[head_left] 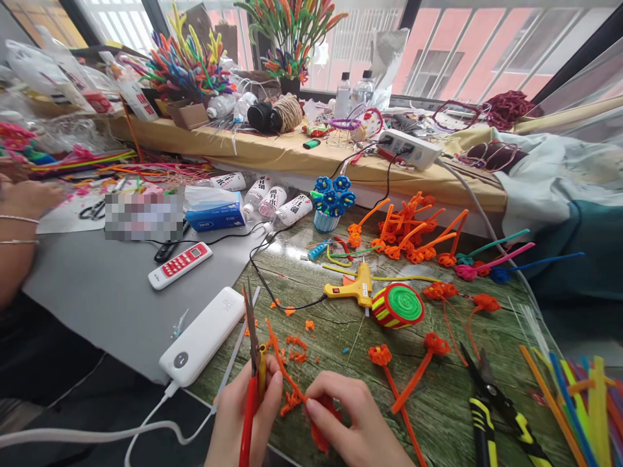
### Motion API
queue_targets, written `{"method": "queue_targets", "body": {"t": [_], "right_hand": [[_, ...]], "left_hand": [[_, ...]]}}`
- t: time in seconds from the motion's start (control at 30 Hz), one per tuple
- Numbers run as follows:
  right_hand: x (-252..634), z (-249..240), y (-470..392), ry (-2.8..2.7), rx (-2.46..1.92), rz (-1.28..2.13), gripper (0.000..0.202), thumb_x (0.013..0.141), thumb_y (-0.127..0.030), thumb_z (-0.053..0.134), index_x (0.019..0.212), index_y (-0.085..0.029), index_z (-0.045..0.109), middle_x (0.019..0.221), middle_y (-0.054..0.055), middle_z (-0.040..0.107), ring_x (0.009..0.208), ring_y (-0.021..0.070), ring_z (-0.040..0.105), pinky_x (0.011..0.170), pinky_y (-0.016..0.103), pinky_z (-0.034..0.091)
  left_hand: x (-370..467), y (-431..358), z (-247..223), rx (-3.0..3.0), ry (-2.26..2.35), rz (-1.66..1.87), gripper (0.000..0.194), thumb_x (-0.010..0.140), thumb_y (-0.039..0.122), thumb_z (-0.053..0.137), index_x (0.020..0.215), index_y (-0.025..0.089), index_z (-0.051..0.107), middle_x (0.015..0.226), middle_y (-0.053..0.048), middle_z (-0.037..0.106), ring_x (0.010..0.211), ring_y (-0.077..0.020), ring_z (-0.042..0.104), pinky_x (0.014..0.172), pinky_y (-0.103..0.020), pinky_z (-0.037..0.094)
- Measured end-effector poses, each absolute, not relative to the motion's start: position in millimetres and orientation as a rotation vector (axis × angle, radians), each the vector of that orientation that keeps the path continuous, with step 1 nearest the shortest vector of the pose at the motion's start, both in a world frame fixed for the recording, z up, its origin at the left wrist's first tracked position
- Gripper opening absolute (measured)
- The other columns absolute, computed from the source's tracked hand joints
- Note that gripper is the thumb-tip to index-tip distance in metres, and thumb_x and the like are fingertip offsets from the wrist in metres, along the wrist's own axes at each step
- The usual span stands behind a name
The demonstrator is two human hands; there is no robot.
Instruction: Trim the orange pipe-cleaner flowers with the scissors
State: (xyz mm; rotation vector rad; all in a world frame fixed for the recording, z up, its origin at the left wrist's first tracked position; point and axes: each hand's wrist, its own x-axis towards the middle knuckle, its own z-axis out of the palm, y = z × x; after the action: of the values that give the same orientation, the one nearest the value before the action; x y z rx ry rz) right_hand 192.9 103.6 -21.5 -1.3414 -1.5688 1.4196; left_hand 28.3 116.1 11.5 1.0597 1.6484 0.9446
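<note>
Upright in my left hand (260, 405) is a pair of scissors (248, 415) with red handles, blades pointing up; a small yellow part shows beside them, its kind unclear. My right hand (348, 415) pinches an orange pipe cleaner (287, 373), whose thin strand runs up past my left fingers. Some of its fuzzy length is hidden under the right palm. Orange fuzzy scraps (296, 350) lie just beyond both hands. To the right lie orange pipe-cleaner flowers on stems (415, 383).
Black-and-yellow pliers (491, 389) lie at right near loose coloured pipe cleaners (596, 402). Ahead are a yellow glue gun (349, 288) and a green-red coil-topped pot (400, 305). A white power bank (204, 337) with a cable sits left. Another person's arm (19, 227) is at far left.
</note>
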Motion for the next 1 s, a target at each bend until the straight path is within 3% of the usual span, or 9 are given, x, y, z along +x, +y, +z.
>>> {"method": "queue_targets", "body": {"t": [0.2,0.3,0.47,0.67,0.83,1.0], "right_hand": [[194,-32,102,-1.034,-1.154,1.909,0.051,0.086,-0.067,0.071,0.076,-0.017,0.064,0.066,-0.002,0.057,0.056,0.0118,0.051,0.057,0.024,0.041],[193,-34,104,-0.862,-1.035,2.004,0.052,0.079,-0.064,0.080,0.073,-0.016,0.064,0.065,-0.001,0.059,0.055,0.0099,0.050,0.056,0.023,0.038],[192,-35,106,-0.717,-0.954,2.091,0.045,0.077,-0.056,0.082,0.070,-0.015,0.066,0.064,0.000,0.059,0.057,0.0112,0.054,0.057,0.023,0.041],[183,-46,105,-0.567,-0.875,2.129,0.047,0.070,-0.056,0.083,0.062,-0.018,0.058,0.053,-0.003,0.053,0.045,0.0080,0.045,0.047,0.021,0.034],[183,-43,104,-0.586,-0.827,2.072,0.040,0.078,-0.049,0.082,0.070,-0.016,0.062,0.061,0.000,0.058,0.053,0.0106,0.052,0.055,0.022,0.041],[181,-39,106,-0.599,-0.733,2.065,0.043,0.080,-0.051,0.081,0.066,-0.016,0.061,0.059,0.000,0.057,0.057,0.0114,0.055,0.058,0.021,0.041]], "left_hand": [[27,113,10,0.976,1.576,0.911,0.033,0.085,0.052,0.067,0.076,0.022,0.057,0.061,0.008,0.039,0.057,-0.0113,0.031,0.052,-0.024,0.026],[27,114,11,1.001,1.570,0.897,0.032,0.085,0.051,0.066,0.076,0.022,0.057,0.062,0.007,0.040,0.059,-0.0121,0.032,0.055,-0.025,0.027],[24,115,16,1.071,1.548,0.865,0.032,0.086,0.048,0.062,0.072,0.021,0.053,0.066,0.006,0.040,0.063,-0.0130,0.036,0.060,-0.025,0.031],[21,116,16,1.077,1.535,0.859,0.034,0.086,0.050,0.064,0.073,0.020,0.058,0.067,0.006,0.044,0.063,-0.0121,0.038,0.062,-0.024,0.031],[21,117,13,0.984,1.564,0.869,0.041,0.084,0.060,0.070,0.079,0.020,0.066,0.060,0.007,0.041,0.056,-0.0100,0.034,0.052,-0.023,0.027],[24,114,10,0.880,1.516,0.889,0.051,0.073,0.069,0.078,0.081,0.018,0.074,0.054,0.009,0.034,0.049,-0.0067,0.027,0.044,-0.021,0.018]]}}
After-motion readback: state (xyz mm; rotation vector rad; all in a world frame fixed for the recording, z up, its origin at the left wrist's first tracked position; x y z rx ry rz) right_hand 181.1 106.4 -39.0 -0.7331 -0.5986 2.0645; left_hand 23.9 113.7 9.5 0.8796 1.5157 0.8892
